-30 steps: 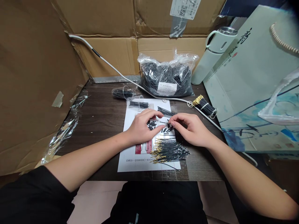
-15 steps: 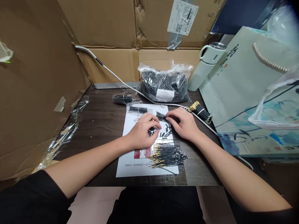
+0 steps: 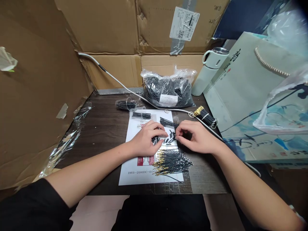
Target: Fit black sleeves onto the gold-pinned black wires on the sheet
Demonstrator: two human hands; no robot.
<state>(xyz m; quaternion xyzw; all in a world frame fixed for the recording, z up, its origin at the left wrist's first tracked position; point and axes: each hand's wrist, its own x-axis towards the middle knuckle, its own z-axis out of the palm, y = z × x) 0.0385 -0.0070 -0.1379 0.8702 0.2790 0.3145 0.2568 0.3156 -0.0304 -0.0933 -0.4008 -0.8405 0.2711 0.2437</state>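
Note:
My right hand point(image 3: 196, 136) is at the right edge of the paper, thumb and forefinger closed together beside loose short black tubes point(image 3: 170, 141). What lies between those fingertips is too small to make out. My left hand point(image 3: 150, 138) rests palm down over more of these tubes, its thumb and fingers apart. Above the tubes lies a bunch of black wires point(image 3: 168, 122), partly behind my right hand. Nearer me, a wide pile of black wires with gold-coloured ends point(image 3: 172, 163) is spread over the paper.
Beneath everything is a printed white sheet point(image 3: 130, 160). A tied wire bundle point(image 3: 205, 116) lies to the right, a bagged bundle point(image 3: 127, 104) to the left. A large clear bag of black parts point(image 3: 169, 89), a white cable point(image 3: 115, 80), a bottle point(image 3: 209, 75) and a paper bag point(image 3: 243, 96) stand around.
My right hand has left the bunch of black wires and come down toward the loose tubes. My left hand has opened its thumb and fingers a little. The view has tilted slightly upward.

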